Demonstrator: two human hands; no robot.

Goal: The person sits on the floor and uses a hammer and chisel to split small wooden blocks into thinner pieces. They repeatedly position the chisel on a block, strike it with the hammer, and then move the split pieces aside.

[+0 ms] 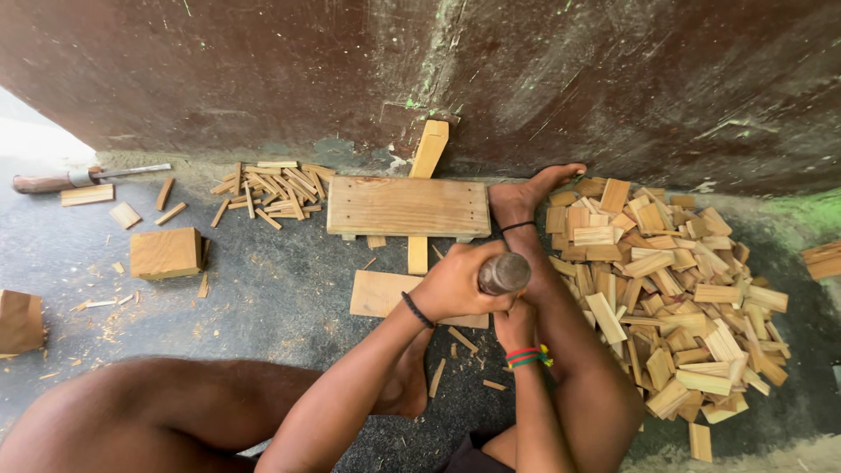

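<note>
At the far left edge a wooden block sits partly cut off by the frame, and above it a chisel-like tool with a dark wooden handle and a metal blade lies flat on the grey floor. Just below the tool lie a few loose flat offcuts, and nearer the person a square wooden block rests on the floor amid shavings. Further right, against the base of the dark wall, is a small heap of thin sticks. Next comes a low wooden bench, with a long slat running under it and leaning up toward the wall. In front of the bench a flat board lies on the floor.

The left hand is closed tight around a cylindrical tool handle (its rounded end faces the camera, so what lies below cannot be made out). The right hand, wearing red and green wristbands, is curled shut just beneath it; whether it grips anything cannot be told. Beside the hands, a bare foot touches the bench's right end, and beyond it spreads a large pile of short wooden pieces.
</note>
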